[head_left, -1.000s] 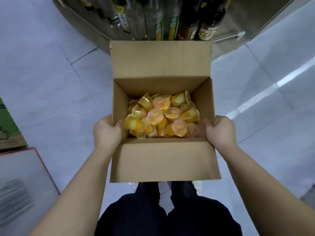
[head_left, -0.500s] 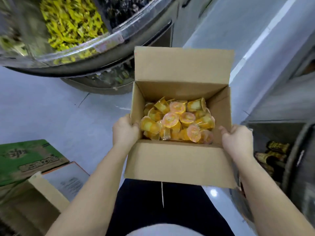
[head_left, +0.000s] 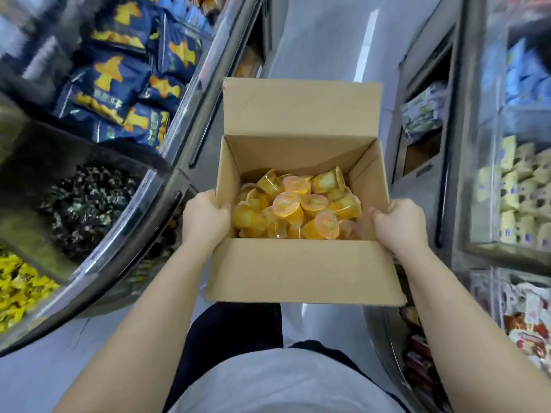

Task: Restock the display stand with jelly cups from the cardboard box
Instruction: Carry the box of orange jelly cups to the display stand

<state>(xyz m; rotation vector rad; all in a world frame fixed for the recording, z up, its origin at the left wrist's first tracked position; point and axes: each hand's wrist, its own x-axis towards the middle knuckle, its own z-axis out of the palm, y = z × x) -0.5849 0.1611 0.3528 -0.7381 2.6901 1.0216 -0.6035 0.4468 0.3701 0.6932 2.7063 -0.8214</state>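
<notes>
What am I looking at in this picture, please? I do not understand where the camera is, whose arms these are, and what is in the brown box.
There is no machine here. A person wears the camera on the head, so the one view looks forward and down along their own bare arms. The left hand and the right hand each grip a side wall of an open brown cardboard box, carried in the air in front of the body. Inside lies a loose heap of small orange and yellow jelly cups with sealed foil lids. On the left stands a curved clear-walled display stand with dark blue snack bags, dark wrapped sweets and yellow wrapped sweets. On the right are clear bins with pale packets. No cup has been taken out yet.
</notes>
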